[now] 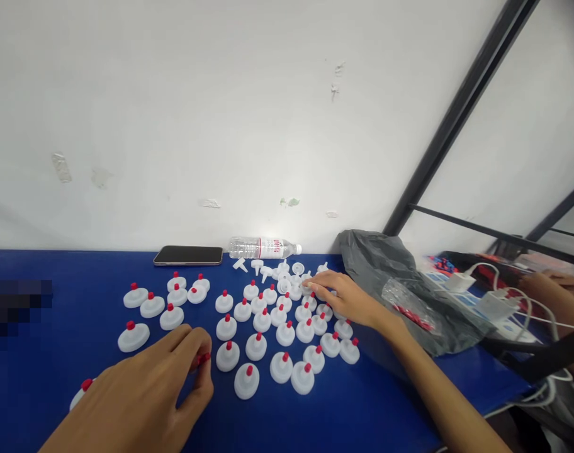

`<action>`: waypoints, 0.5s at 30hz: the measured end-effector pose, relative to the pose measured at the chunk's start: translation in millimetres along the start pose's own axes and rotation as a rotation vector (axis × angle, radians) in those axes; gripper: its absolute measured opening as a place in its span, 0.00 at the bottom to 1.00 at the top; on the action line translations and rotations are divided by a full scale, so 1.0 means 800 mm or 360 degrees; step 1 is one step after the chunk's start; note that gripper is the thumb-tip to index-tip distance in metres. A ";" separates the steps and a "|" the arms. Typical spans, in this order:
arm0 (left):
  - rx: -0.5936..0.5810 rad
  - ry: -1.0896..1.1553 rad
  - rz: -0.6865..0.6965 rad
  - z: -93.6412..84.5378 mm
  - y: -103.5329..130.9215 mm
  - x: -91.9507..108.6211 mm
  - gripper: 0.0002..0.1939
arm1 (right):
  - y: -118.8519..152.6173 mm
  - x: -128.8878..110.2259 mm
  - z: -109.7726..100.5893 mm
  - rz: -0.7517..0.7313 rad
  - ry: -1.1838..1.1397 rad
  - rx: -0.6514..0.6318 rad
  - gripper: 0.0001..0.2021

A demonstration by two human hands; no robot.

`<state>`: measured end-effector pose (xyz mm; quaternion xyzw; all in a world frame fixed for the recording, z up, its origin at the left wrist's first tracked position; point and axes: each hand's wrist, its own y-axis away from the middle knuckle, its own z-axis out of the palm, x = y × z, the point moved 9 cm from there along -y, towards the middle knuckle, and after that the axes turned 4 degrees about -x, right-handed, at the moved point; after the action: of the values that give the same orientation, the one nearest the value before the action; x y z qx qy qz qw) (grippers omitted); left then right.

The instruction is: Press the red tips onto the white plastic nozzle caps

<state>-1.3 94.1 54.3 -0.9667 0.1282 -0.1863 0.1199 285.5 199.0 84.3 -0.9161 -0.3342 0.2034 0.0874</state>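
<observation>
While our left hand [150,380] partly covers one red-capped white nozzle lid [82,394], we see red cap material [203,358] pinched between its thumb and forefinger; whether the curled fingers hide more, we cannot tell. That hand is nearer us than the clear plastic bottle [263,248] and left of it, knuckles up, wrist cut off. Our right hand [341,296] reaches palm down toward the bottle's near right, fingers extended over uncapped white lids [296,269]; we cannot tell whether they grip one. Well right of the bottle, a co-worker's arm [544,299] is blurred and cut off.
</observation>
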 end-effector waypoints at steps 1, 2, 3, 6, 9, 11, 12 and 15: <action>-0.0014 0.0005 0.0015 0.001 0.000 0.002 0.14 | 0.001 0.000 -0.003 -0.0003 0.0005 0.0032 0.16; -0.0022 0.0004 0.0026 0.001 0.000 0.004 0.15 | 0.002 0.001 -0.007 0.0000 0.0012 0.0081 0.15; -0.0011 0.0012 0.0044 0.001 0.000 0.007 0.15 | 0.003 0.002 -0.013 0.0006 0.0019 0.0147 0.13; 0.0158 0.0054 0.0105 -0.013 0.001 0.016 0.14 | 0.010 -0.001 -0.032 -0.0004 0.0032 0.0376 0.12; 0.0428 0.0072 0.0108 -0.037 0.005 0.020 0.11 | 0.014 -0.021 -0.038 -0.0103 0.0038 0.0518 0.08; 0.0536 0.0122 0.0085 -0.049 0.008 0.020 0.09 | 0.014 -0.045 -0.033 -0.0202 0.0043 0.0520 0.07; 0.0556 0.0162 0.0062 -0.053 0.010 0.020 0.08 | 0.012 -0.061 -0.029 -0.0264 0.0050 0.0497 0.08; 0.0498 0.0368 -0.0127 -0.058 0.011 0.012 0.09 | 0.009 -0.119 -0.013 -0.0508 0.0106 0.0400 0.11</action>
<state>-12.5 74.2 96.8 -0.9127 0.0723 -0.3184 0.2458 227.7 131.6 121.5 -0.8396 -0.4440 0.1967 0.2432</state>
